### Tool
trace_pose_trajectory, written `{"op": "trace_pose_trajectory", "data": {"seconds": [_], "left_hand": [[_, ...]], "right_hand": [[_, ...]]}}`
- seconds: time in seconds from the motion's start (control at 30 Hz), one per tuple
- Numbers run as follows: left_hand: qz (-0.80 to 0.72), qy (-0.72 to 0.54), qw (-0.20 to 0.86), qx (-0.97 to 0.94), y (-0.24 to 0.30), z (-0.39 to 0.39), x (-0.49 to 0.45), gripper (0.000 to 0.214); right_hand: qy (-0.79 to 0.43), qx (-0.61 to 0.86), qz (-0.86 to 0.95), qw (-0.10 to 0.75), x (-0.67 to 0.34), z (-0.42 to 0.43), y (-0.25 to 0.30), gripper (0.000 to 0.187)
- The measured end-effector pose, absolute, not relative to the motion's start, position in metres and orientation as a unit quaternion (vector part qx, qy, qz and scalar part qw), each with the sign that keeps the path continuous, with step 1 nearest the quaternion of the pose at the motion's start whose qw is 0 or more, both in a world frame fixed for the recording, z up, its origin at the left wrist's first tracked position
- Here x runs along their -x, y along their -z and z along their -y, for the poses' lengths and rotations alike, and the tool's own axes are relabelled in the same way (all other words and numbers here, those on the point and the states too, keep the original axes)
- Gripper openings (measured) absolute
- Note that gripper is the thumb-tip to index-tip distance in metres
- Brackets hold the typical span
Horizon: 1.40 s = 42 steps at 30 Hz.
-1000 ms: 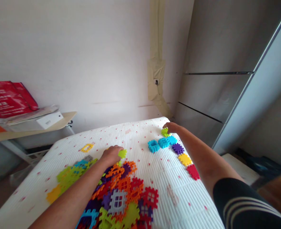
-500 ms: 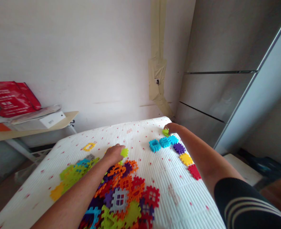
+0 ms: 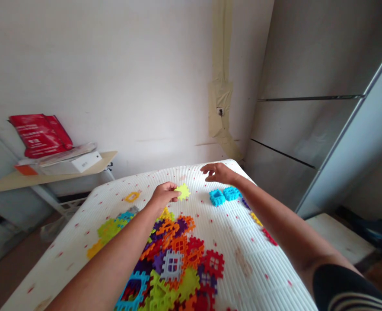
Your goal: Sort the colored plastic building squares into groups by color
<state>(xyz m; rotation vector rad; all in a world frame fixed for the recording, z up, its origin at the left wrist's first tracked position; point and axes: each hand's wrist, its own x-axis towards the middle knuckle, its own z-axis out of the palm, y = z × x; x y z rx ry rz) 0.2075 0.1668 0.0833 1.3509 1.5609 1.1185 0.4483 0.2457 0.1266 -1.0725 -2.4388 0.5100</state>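
My left hand (image 3: 166, 193) pinches a lime-green toothed square tile (image 3: 183, 191) between thumb and fingers, just above the bedding. To its right, my right hand (image 3: 221, 172) hovers with fingers apart and nothing in them. Below the right hand sit two light-blue blocks, one with a square opening (image 3: 217, 197) and another (image 3: 231, 193) beside it. Purple (image 3: 245, 204), yellow (image 3: 256, 219) and red (image 3: 270, 237) tiles show in a line, partly hidden by my right forearm. A heap of mixed interlocking tiles, a grey window tile (image 3: 172, 264) among them, lies under and beside my left forearm.
A white quilted mattress (image 3: 243, 242) with red dots carries everything. One yellow frame piece (image 3: 132, 197) lies apart at the left. A side table (image 3: 108, 157) holds a white box (image 3: 86, 161) and a red bag (image 3: 42, 136). A grey cabinet (image 3: 284, 125) stands right.
My right hand has let go of a green piece, which is now out of sight, and moved left toward my left hand. My left hand has lifted the lime-green tile up and away from the heap.
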Motion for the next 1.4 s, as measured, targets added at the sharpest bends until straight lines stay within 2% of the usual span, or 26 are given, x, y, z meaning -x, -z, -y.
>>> {"op": "trace_pose_trajectory", "data": {"seconds": [0.1,0.2,0.33,0.47,0.6,0.77,0.97,1.4], "left_hand": [[-0.592,-0.475,0.433,-0.486,-0.088,-0.165,-0.216,0.030],[-0.576,-0.496,0.461,-0.457,-0.091,-0.163,-0.222,0.032],[-0.570,-0.500,0.469,-0.453,-0.094,-0.161,-0.229,0.031],[-0.583,-0.465,0.454,-0.488,-0.096,-0.157,-0.232,0.033],[-0.630,-0.391,0.396,-0.542,-0.094,-0.157,-0.216,0.043],[-0.714,-0.266,0.258,-0.595,-0.076,-0.159,-0.170,0.027],[-0.761,-0.131,0.152,-0.617,-0.051,-0.154,-0.136,0.035],[-0.757,0.000,0.110,-0.645,-0.051,-0.150,-0.140,0.037]], "right_hand": [[-0.197,0.351,0.882,0.244,-0.421,-0.216,-0.123,0.053],[-0.098,0.373,0.891,0.241,-0.402,-0.194,-0.115,0.063],[-0.015,0.414,0.882,0.225,-0.386,-0.174,-0.109,0.049],[-0.003,0.432,0.876,0.215,-0.388,-0.174,-0.112,0.040],[0.006,0.548,0.816,0.183,-0.426,-0.211,-0.117,0.040],[-0.018,0.734,0.675,0.076,-0.488,-0.265,-0.109,0.046],[-0.027,0.767,0.640,0.040,-0.501,-0.282,-0.085,0.049],[-0.025,0.774,0.632,0.027,-0.498,-0.292,-0.059,0.050]]}}
